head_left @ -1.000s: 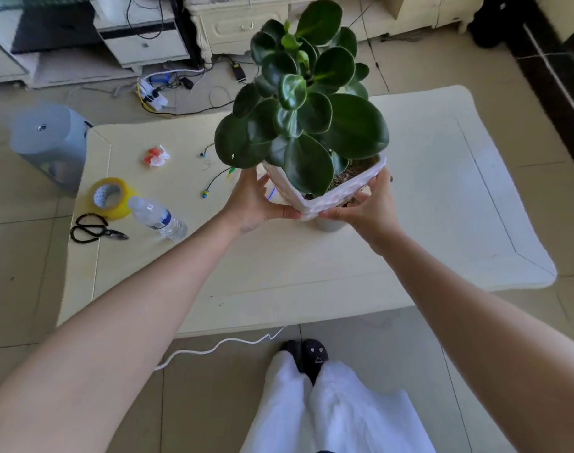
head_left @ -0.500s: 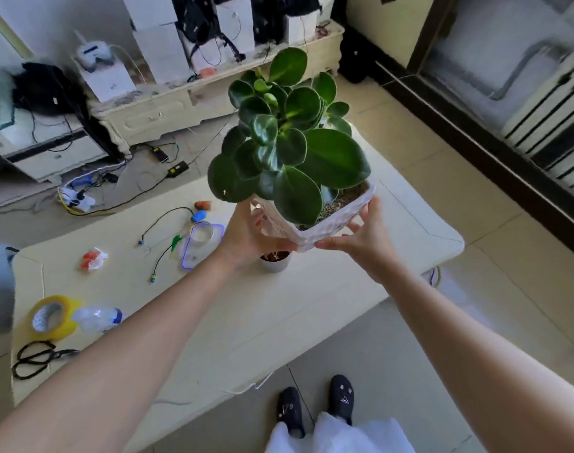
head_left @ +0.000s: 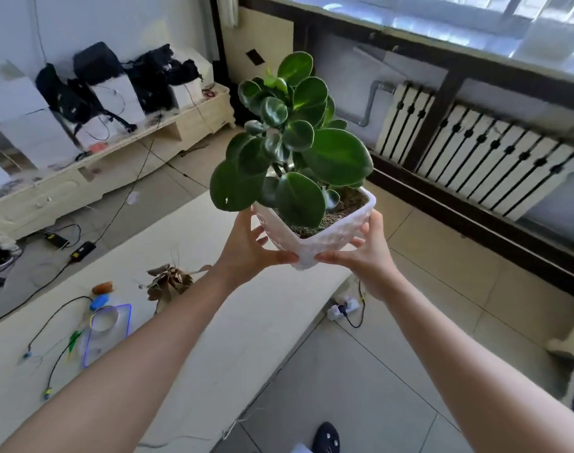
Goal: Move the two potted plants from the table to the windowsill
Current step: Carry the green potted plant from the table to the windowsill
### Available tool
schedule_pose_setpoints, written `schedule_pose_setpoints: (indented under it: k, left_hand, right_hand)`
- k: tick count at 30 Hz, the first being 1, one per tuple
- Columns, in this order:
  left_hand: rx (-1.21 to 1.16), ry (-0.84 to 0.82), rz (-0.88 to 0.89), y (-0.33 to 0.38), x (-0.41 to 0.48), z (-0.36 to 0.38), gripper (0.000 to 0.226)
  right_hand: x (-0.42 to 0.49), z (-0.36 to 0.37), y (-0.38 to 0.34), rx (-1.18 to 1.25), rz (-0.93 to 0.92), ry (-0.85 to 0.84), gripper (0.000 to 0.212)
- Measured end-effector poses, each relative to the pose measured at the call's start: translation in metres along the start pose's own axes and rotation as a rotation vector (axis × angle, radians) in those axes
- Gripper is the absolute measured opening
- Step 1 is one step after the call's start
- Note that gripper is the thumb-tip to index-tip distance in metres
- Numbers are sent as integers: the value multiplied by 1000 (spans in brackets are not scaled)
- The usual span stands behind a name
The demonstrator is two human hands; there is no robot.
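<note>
Two hands, left hand (head_left: 246,253) and right hand (head_left: 365,256), clasp white pot (head_left: 315,237); soil and green plant (head_left: 292,148) inside.

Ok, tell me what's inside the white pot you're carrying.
The white pot, held between left hand and right hand, holds brown soil and a green plant with broad round leaves. The leaves cover much of the soil; roots are hidden.

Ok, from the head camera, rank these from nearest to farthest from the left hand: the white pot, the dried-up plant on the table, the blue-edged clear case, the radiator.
1. White pot: held by the left hand, touching it.
2. Dried-up plant: on the table, just left of the wrist.
3. Blue-edged clear case: on the table, farther left and nearer the camera.
4. Radiator: far right, under the windowsill.
</note>
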State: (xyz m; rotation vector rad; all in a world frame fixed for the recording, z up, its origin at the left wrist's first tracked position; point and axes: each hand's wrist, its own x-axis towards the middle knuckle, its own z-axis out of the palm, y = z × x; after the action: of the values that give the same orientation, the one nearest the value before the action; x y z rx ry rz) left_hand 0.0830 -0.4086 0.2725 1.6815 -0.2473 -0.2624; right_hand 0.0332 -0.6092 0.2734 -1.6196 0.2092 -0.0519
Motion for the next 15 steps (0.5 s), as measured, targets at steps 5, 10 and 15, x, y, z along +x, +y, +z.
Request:
schedule_pose_setpoints:
  k: [5, 10, 15]
  left_hand:
    - [31, -42, 72, 25, 30, 55, 99]
    - [44, -106, 131, 42, 61, 104, 92]
    - [15, -234, 126, 58, 96, 145, 94]
  right_hand:
    - [5, -60, -13, 93, -27, 37, 104]
    - [7, -110, -25, 132, -57, 120, 97]
    - [13, -153, -30, 147, -67, 235, 94]
